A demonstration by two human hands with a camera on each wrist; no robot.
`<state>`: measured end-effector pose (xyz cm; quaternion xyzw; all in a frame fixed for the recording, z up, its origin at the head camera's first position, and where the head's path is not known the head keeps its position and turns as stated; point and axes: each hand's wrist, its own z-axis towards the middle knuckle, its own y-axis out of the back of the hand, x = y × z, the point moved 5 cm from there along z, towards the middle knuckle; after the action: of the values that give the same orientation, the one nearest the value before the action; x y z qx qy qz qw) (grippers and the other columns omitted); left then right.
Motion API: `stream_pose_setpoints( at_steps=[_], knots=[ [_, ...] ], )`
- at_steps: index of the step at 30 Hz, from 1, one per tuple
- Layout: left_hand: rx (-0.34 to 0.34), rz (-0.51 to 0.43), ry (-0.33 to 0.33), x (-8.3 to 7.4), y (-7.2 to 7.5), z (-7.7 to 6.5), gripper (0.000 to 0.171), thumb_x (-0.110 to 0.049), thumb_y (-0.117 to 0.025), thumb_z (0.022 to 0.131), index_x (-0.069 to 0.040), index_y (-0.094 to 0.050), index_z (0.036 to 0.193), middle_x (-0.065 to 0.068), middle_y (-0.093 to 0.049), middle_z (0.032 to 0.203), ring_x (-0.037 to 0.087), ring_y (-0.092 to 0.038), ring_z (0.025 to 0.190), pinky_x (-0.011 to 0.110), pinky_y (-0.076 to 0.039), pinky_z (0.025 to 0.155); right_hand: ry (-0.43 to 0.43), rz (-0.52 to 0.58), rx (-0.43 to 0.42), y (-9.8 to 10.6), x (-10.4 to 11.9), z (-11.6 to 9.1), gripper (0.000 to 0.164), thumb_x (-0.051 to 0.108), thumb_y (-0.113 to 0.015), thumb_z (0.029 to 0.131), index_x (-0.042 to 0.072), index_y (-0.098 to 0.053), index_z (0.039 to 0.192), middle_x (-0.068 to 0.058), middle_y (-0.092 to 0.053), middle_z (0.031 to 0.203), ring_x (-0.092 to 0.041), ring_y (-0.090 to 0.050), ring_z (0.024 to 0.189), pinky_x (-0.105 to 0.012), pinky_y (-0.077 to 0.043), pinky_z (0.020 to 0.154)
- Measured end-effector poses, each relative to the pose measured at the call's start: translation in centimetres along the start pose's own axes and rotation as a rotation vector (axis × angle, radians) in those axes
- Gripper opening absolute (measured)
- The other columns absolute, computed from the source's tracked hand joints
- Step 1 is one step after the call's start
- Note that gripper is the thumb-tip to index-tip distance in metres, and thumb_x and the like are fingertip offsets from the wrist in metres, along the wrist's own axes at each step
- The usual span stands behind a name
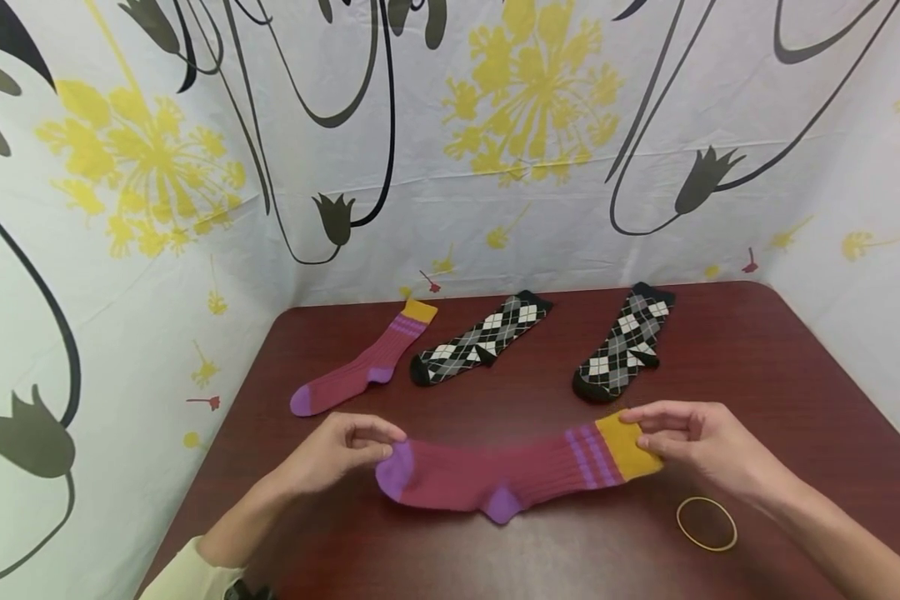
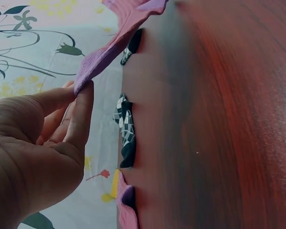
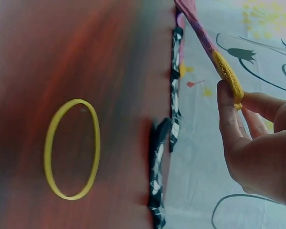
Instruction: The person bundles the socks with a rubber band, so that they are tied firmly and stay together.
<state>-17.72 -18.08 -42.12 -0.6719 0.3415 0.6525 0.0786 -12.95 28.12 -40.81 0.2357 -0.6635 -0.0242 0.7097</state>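
A dark pink sock with purple toe and heel and a yellow cuff is stretched lengthwise above the table between both hands. My left hand pinches its purple toe between thumb and fingers; the left wrist view shows that toe in the fingertips. At the other end my right hand pinches the yellow cuff. On the table below the right hand lies a thin yellow rubber band, spread as a loop and touched by neither hand.
Behind, a matching pink sock lies at the left of the dark red table. Two black-and-white argyle socks lie apart, one in the middle, another farther right. Patterned white cloth hangs around the table's back and sides.
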Motion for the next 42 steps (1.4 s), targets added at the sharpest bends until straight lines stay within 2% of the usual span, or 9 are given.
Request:
stream_pose_setpoints(
  at_steps=[5,10,16,22,28,34,42],
  knots=[
    [0.056,-0.008,0.02,0.5,-0.4,0.0,0.021,-0.007,-0.071,0.103,-0.007,-0.077,0.122,0.011,-0.075,0.121,0.019,-0.073,0.104,0.031,-0.06,0.089,0.016,0.038,0.055,-0.7,-1.3,-1.1,0.03,-0.002,-0.069,0.101,-0.005,-0.069,0.13,0.008,-0.075,0.12,-0.009,-0.075,0.1,-0.03,-0.063,0.076],
    [0.1,-0.007,0.025,1.0,-0.8,0.3,0.02,-0.008,-0.071,0.103,-0.006,-0.077,0.122,0.011,-0.076,0.118,0.017,-0.072,0.103,0.03,-0.06,0.088,-0.024,0.102,0.097,-1.4,-2.7,-1.7,0.029,-0.001,-0.067,0.102,-0.006,-0.068,0.131,0.006,-0.075,0.121,-0.01,-0.074,0.102,-0.031,-0.063,0.079],
    [0.12,0.035,-0.01,1.6,-1.3,0.8,0.021,-0.005,-0.071,0.102,-0.004,-0.077,0.121,0.009,-0.077,0.116,0.012,-0.071,0.097,0.027,-0.06,0.085,-0.042,0.124,0.12,-2.1,-3.8,-1.7,0.03,-0.001,-0.066,0.103,-0.012,-0.065,0.13,-0.009,-0.075,0.122,-0.01,-0.074,0.101,-0.032,-0.063,0.078],
    [0.118,0.067,-0.007,2.3,-1.5,1.4,0.02,-0.006,-0.072,0.101,-0.009,-0.079,0.12,0.004,-0.078,0.115,0.01,-0.071,0.096,0.026,-0.059,0.084,-0.086,0.092,0.103,-2.1,-4.4,-1.7,0.032,0.001,-0.068,0.102,-0.012,-0.064,0.131,-0.025,-0.072,0.121,-0.01,-0.074,0.098,-0.033,-0.063,0.076],
    [0.112,0.106,-0.024,2.5,-1.5,1.9,0.02,-0.005,-0.072,0.101,-0.008,-0.078,0.12,0.006,-0.078,0.116,0.015,-0.072,0.101,0.025,-0.059,0.085,-0.111,0.065,0.075,-2.1,-4.7,-1.5,0.033,0.002,-0.071,0.1,-0.013,-0.066,0.129,-0.026,-0.073,0.118,-0.01,-0.075,0.095,-0.032,-0.063,0.074],
    [0.104,0.125,-0.014,2.4,-1.8,2.2,0.02,-0.004,-0.071,0.102,-0.007,-0.078,0.12,0.007,-0.077,0.117,0.02,-0.073,0.105,0.023,-0.057,0.085,-0.126,0.035,0.051,-2.2,-4.9,-1.3,0.032,0.002,-0.073,0.099,-0.011,-0.067,0.128,-0.025,-0.074,0.115,-0.011,-0.075,0.092,-0.032,-0.062,0.071],
    [0.081,0.172,-0.021,2.7,-1.9,2.7,0.02,-0.004,-0.071,0.101,-0.011,-0.08,0.118,0.003,-0.078,0.115,0.02,-0.073,0.105,0.023,-0.057,0.087,-0.199,0.056,0.051,-2.2,-5.4,-1.2,0.035,0.003,-0.074,0.099,-0.011,-0.067,0.13,-0.023,-0.074,0.116,-0.017,-0.074,0.089,-0.034,-0.062,0.07]
  ],
)
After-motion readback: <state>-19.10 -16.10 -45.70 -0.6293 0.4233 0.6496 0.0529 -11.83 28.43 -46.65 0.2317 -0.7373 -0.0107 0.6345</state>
